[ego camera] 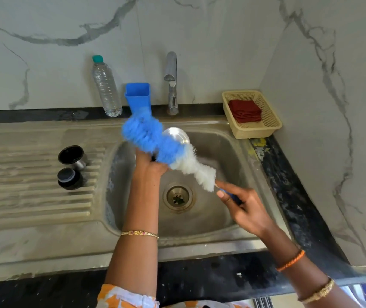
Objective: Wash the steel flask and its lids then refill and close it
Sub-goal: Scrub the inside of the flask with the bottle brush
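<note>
Over the sink basin (222,152) my left hand (150,162) grips the steel flask (176,135), tilted with its round base turned up and away; most of its body is hidden behind the brush. My right hand (242,204) holds the blue handle of a long bottle brush (166,150) with blue and white bristles, which lies outside the flask, across its near side. Two flask lids stand on the ribbed drainboard (22,174) at the left: a steel cup lid (72,156) with a dark inside, and a black stopper (68,177) in front of it.
A steel tap (171,83) rises behind the basin. A clear plastic water bottle (106,87) and a blue holder (138,96) stand by the wall. A beige basket (268,127) with a red cloth (245,111) sits at the right corner. The drain (178,197) is open.
</note>
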A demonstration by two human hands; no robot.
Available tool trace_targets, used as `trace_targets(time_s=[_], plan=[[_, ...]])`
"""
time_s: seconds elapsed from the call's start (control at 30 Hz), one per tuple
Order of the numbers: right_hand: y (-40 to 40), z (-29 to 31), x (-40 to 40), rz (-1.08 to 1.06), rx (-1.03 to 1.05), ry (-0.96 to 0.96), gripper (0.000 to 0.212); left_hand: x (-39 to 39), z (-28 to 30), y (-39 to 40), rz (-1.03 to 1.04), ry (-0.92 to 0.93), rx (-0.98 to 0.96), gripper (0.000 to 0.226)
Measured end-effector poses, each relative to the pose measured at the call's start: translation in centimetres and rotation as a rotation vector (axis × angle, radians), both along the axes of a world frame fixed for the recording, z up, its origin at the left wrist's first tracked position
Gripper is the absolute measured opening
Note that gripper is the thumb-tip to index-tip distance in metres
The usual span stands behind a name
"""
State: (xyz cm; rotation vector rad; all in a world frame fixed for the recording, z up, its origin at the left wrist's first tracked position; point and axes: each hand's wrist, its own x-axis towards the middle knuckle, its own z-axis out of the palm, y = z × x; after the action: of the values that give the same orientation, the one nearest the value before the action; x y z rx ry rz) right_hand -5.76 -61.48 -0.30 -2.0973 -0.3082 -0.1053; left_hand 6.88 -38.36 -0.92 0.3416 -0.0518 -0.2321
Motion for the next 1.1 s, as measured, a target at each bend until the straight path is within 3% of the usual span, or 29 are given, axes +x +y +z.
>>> trace_targets(time_s=[0.03,0.07,0.13,0.23,0.4,0.53,0.63,0.77,0.93,1.1], plan=[[-0.1,0.3,0.2,-0.026,0.047,0.030,0.036,-0.9,2.2,-1.5,0.027,0.150,0.227,0.055],[0.0,0.6,0.6,-0.058,0.091,0.050,0.033,-1.5,2.8,-1.0,-0.035,0.353,0.174,0.045],[0.5,1.2,1.0,-0.090,0.121,0.067,0.030,-2.2,3.3,-1.6,0.023,0.499,0.036,0.033],[1.5,1.4,0.5,-0.050,0.070,0.070,0.030,-2.8,4.0,-2.6,-0.015,0.527,0.114,0.029],[0.7,0.1,-0.3,-0.092,0.129,0.188,0.029,-2.6,3.7,-1.7,-0.020,0.550,0.063,0.035],[0.8,1.6,1.2,-0.111,0.100,0.204,0.025,-2.1,2.5,-2.2,0.106,0.694,0.362,0.054],[1.2,3.0,1.5,-0.140,-0.078,0.168,0.029,-2.1,2.3,-2.8,0.277,0.668,0.595,0.070],[2.3,2.1,-1.0,-0.111,-0.104,0.173,0.028,-1.9,2.6,-3.4,0.486,0.557,0.747,0.055],[3.2,2.6,1.1,-0.139,0.041,0.341,0.018,-2.7,2.7,-4.2,0.415,0.329,0.828,0.042],[2.2,3.3,3.4,-0.136,0.095,0.410,0.022,-3.6,2.7,-3.8,0.321,0.125,0.893,0.058]])
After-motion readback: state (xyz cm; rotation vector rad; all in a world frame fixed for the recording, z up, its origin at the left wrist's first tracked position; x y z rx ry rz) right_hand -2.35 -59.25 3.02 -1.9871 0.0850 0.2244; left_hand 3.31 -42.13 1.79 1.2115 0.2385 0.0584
